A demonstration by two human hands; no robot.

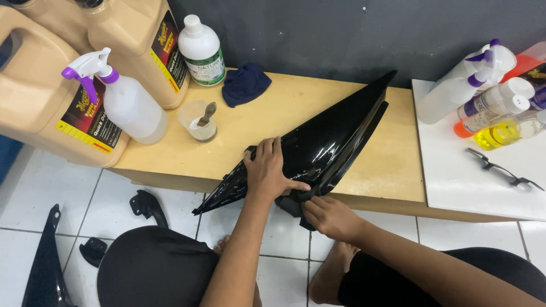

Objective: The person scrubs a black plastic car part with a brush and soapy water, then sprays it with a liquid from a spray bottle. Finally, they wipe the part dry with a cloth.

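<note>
Two hands are working on one piece: a long, glossy black plastic fairing panel, tapering to a sharp point, which is lying slantwise over the front edge of the low pale wooden bench. Its pointed tip is reaching toward the bench's back edge near the dark wall, while its broad lower end is hanging off the front edge above the white tiled floor. The shiny face is catching pale reflections.

I am pressing my left hand flat on the panel's lower part, fingers spread and thumb stretched toward the right, gripping nothing. My right hand is sitting just below the front edge, fingers curled and pinching a dark cloth against the panel's underside edge.

At the bench's left end, big tan plastic jugs are standing, with a clear spray bottle with a purple trigger in front of them. Beside it are sitting a small clear cup holding a stick, a white bottle with a green label and a crumpled navy cloth. To the right, a white board is carrying several spray bottles and a thin black clip.

Bare wood is showing on both sides of the panel. On the floor, other black plastic parts are lying near my left knee.
</note>
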